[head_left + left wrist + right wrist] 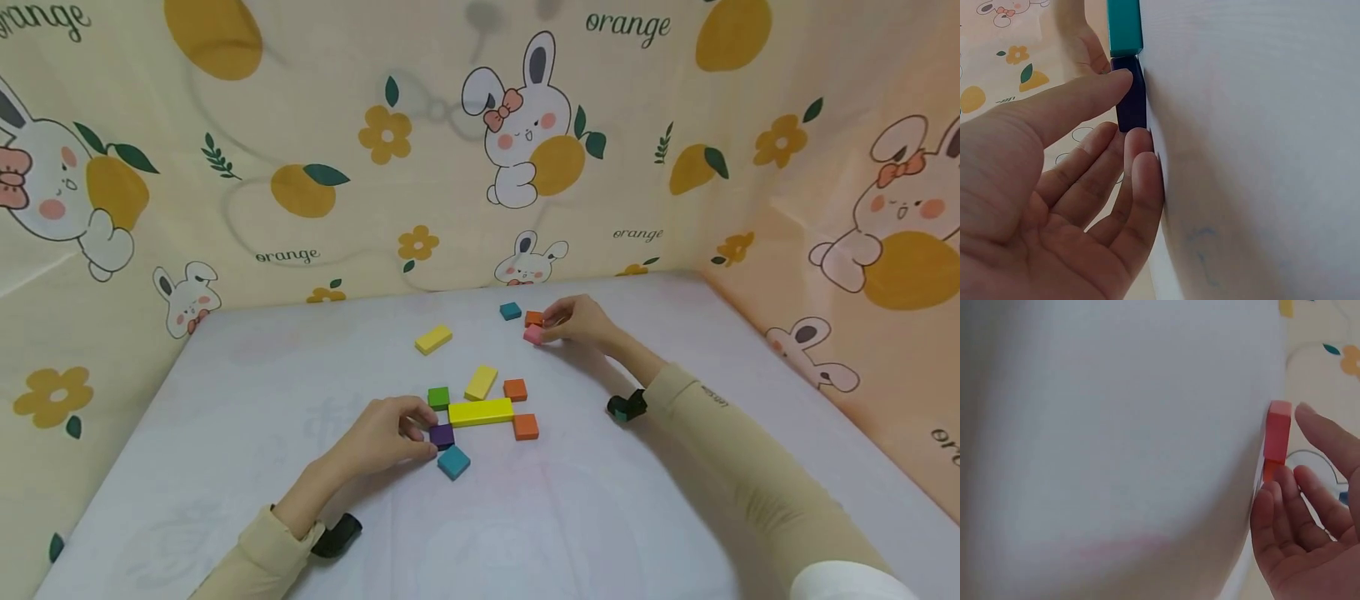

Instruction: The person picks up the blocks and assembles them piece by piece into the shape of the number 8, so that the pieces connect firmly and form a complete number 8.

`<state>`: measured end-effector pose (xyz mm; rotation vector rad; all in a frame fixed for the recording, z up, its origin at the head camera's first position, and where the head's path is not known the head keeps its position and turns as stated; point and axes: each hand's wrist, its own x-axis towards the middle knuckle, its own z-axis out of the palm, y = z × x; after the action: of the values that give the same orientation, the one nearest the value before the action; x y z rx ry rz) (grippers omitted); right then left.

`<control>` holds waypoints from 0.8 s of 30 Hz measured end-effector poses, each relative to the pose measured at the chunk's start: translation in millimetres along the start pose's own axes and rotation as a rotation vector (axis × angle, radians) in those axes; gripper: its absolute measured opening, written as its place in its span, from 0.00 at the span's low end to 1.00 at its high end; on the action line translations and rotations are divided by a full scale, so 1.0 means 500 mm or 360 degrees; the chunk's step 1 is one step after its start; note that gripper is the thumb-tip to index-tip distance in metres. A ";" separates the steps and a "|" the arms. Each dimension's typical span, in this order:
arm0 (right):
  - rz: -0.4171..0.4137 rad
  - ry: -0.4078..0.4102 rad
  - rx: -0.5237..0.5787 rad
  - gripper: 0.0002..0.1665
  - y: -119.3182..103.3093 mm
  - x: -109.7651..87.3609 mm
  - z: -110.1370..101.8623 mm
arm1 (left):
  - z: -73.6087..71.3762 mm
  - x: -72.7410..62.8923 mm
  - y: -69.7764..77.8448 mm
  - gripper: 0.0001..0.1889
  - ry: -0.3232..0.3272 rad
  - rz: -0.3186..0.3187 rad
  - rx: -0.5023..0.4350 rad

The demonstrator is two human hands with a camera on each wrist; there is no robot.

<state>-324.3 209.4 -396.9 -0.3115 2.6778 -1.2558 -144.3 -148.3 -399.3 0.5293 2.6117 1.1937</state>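
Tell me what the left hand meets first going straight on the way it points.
The purple block, right at the left hand. Past it, probably the long yellow block, though the exact line and depth are hard to judge.

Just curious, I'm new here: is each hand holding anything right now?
Left hand: closed, pinching the purple block.
Right hand: open beside the pink block, not gripping it.

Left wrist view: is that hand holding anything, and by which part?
It seems so: the left hand pinches the purple block near its left edge, thumb on the near side; the fingers' grip is partly hidden.
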 end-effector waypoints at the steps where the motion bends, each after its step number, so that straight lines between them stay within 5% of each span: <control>1: 0.0005 0.0011 -0.0010 0.25 -0.003 -0.001 0.001 | 0.000 0.000 0.000 0.16 0.0003 -0.0003 -0.0004; 24: 0.0022 0.0038 -0.0102 0.25 -0.018 -0.003 0.017 | 0.002 0.003 -0.003 0.16 0.0011 -0.0018 0.0007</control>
<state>-319.8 198.0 -395.0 -0.2879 2.7397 -1.1787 -145.8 -147.8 -401.4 0.5117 2.6201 1.1884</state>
